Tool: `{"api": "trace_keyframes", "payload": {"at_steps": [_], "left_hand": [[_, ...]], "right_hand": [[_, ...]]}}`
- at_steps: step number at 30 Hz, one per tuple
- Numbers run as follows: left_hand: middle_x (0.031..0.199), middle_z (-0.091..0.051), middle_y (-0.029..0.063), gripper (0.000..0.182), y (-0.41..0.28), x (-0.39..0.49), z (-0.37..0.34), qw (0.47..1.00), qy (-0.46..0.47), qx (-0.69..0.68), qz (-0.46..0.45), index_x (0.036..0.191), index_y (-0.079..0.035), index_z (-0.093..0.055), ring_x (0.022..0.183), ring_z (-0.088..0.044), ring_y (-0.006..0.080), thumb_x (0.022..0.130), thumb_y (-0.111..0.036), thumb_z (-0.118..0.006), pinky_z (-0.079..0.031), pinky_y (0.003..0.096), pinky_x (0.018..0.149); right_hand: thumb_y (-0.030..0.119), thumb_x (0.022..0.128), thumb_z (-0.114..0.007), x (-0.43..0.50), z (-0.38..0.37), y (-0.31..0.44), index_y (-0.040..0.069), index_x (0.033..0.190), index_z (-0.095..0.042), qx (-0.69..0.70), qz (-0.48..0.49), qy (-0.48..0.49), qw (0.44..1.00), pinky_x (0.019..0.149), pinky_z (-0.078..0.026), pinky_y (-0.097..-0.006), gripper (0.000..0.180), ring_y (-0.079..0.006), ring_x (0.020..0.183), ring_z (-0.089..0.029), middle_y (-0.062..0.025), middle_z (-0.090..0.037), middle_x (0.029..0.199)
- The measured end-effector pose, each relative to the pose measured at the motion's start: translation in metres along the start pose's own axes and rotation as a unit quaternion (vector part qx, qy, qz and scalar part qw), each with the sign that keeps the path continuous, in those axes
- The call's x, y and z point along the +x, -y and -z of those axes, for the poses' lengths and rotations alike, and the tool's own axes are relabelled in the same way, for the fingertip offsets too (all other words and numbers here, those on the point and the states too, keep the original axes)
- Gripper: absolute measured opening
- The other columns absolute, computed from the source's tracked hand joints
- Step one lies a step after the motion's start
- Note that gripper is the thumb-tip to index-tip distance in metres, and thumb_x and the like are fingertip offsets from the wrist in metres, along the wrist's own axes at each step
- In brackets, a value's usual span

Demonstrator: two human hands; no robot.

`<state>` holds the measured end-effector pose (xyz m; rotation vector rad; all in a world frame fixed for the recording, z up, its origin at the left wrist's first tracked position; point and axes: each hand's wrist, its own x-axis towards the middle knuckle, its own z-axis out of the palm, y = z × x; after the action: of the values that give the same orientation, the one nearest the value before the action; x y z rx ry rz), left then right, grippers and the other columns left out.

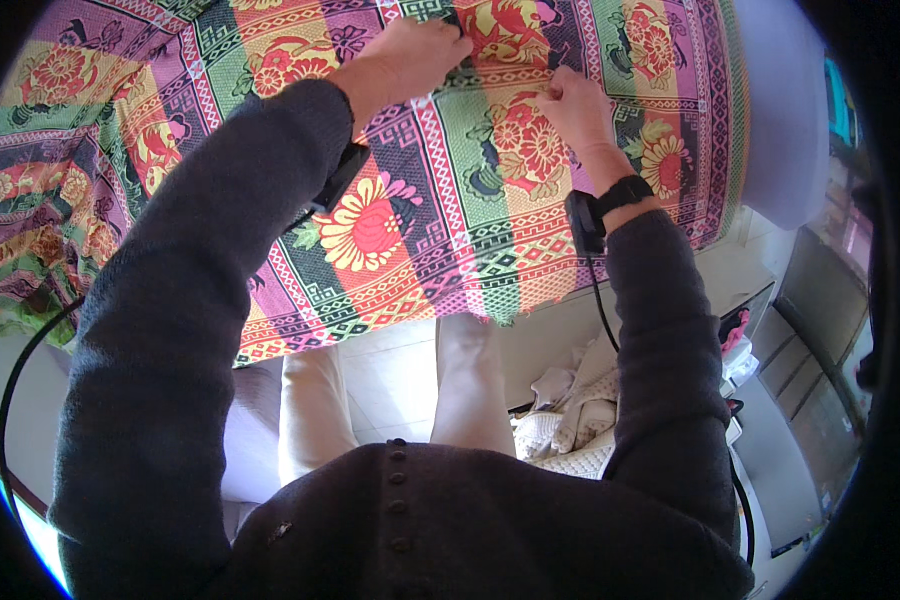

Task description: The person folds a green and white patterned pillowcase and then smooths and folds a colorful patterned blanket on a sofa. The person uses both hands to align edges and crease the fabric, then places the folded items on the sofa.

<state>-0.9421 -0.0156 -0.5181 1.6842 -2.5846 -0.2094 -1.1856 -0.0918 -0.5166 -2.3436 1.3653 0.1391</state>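
Note:
A multicoloured woven cloth (435, 202) with flowers, stripes and diamond bands lies spread before me, its fringed near edge hanging over a light edge. Upon its far part rests my left hand (420, 52), fingers bent down to the fabric; whether it pinches the cloth cannot be made out. My right hand (581, 112) is nearer the right side, thumb and fingers curled together at the cloth's surface, with its fingertips partly hidden. Black straps with small dark devices sit at both wrists. At the left, the cloth lies in loose folds (52, 202).
Knitted cream fabric (570, 435) lies in a heap below my right forearm. A grey chair (772, 435) stands at the right, beside a pale lilac surface (784, 127). Black cables (15, 397) run near both arms. My legs are below the cloth's near edge.

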Motion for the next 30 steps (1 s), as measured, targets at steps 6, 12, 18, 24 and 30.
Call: {"api": "trace_keyframes", "payload": {"at_steps": [6,12,18,24,30], "left_hand": [[0.095,-0.054,0.0072,0.030,-0.021,0.002,0.006,0.978,-0.143,-0.117,0.094,0.097,-0.009,-0.053,0.091,-0.057,0.0256,0.074,-0.026,-0.060,-0.048,0.0409,0.073],[0.098,-0.051,0.0070,0.045,-0.148,0.012,-0.004,0.983,-0.005,-0.129,-0.133,0.112,-0.004,-0.056,0.091,-0.053,0.0216,0.071,-0.024,-0.061,-0.041,0.0367,0.072],[0.080,-0.056,0.0046,0.018,-0.181,0.018,-0.042,0.989,-0.058,-0.102,-0.089,0.087,-0.006,-0.062,0.073,-0.057,0.0198,0.077,-0.017,-0.053,-0.042,0.0346,0.064],[0.081,-0.056,0.0066,0.021,-0.151,0.033,-0.016,0.991,0.004,-0.126,-0.042,0.089,-0.005,-0.058,0.076,-0.058,0.0212,0.075,-0.021,-0.058,-0.046,0.0352,0.065],[0.083,-0.053,0.0071,0.030,-0.152,0.020,-0.005,0.970,0.034,-0.233,-0.058,0.095,-0.003,-0.052,0.080,-0.056,0.0245,0.073,-0.022,-0.060,-0.048,0.0368,0.061]], "right_hand": [[0.027,0.074,-0.067,-0.027,0.043,-0.102,0.004,0.098,-0.062,0.016,-0.093,-0.170,0.981,0.073,-0.049,-0.0359,0.034,-0.0296,0.079,-0.062,-0.0138,-0.064,0.084],[0.028,0.076,-0.060,-0.062,0.065,-0.211,0.004,0.097,-0.061,-0.151,-0.117,0.038,0.981,0.075,-0.049,-0.0446,0.032,-0.0387,0.084,-0.062,-0.0202,-0.064,0.089],[0.020,0.075,-0.062,-0.056,0.029,-0.210,0.002,0.088,-0.056,-0.319,-0.086,0.054,0.942,0.067,-0.054,-0.0394,0.023,-0.0331,0.078,-0.064,-0.0180,-0.063,0.083],[0.026,0.077,-0.065,-0.035,0.051,-0.201,0.000,0.091,-0.052,-0.254,-0.055,0.012,0.966,0.066,-0.052,-0.0431,0.032,-0.0343,0.077,-0.063,-0.0180,-0.062,0.082],[0.026,0.079,-0.062,-0.038,0.055,-0.206,0.003,0.090,-0.055,-0.118,-0.102,-0.042,0.987,0.067,-0.047,-0.0451,0.027,-0.0356,0.080,-0.062,-0.0150,-0.063,0.087]]}}
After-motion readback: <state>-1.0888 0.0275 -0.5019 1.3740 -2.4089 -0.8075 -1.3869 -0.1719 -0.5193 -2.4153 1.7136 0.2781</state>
